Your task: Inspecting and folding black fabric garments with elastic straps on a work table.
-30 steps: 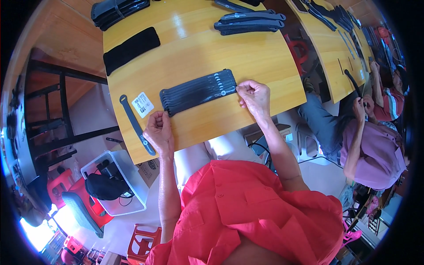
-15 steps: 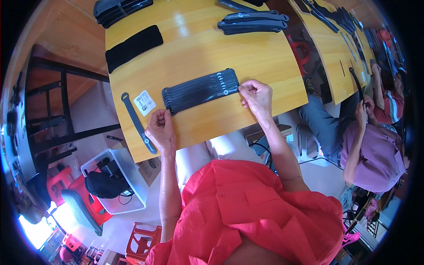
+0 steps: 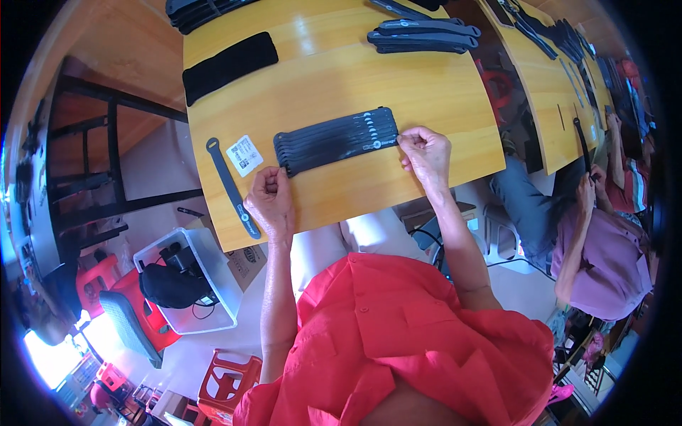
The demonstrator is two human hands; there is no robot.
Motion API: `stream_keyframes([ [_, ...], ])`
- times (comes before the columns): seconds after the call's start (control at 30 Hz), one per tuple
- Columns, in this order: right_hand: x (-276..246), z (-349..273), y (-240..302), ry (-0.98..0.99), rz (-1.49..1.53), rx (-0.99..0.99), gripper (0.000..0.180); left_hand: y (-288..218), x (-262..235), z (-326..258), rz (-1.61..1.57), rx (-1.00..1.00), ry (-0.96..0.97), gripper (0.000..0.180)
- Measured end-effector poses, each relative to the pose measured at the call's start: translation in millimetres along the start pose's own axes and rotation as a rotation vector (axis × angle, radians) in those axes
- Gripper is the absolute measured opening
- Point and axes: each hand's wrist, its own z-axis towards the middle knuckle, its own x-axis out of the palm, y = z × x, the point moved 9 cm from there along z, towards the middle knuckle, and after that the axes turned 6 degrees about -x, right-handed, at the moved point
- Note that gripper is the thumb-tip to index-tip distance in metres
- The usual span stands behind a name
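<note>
A fanned stack of black straps (image 3: 334,140), with rounded looped ends at the left and white print near the right, lies on the yellow wooden table (image 3: 398,85). My left hand (image 3: 271,200) pinches the near left corner of the stack. At its right end, my right hand (image 3: 428,155) has thumb and fingers closed on the edge of the nearest strap. A single dark strap (image 3: 232,187) with a hole at its far end lies left of my left hand. Between that strap and the stack rests a white printed label (image 3: 244,155).
A black fabric piece (image 3: 231,67) lies at the far left, more strap bundles (image 3: 424,37) at the far right. A translucent bin (image 3: 226,305) stands on the floor at left, near a red stool (image 3: 229,383). A co-worker in a purple shirt (image 3: 593,255) sits at right, handling a strap.
The whole view has shifted, so the table and straps appear slightly farther right. Both hands keep their places at the two ends of the strap stack.
</note>
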Motion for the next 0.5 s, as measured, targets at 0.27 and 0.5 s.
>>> stream_keyframes([
  [0.27,-0.3,-0.8,1.4,-0.008,-0.004,0.016,0.006,0.8,1.5,0.5,-0.015,0.009,0.000,0.009],
  [0.5,-0.3,-0.9,-0.9,-0.020,0.024,0.026,0.005,-6.8,1.1,-1.8,0.037,0.040,-0.027,0.008],
])
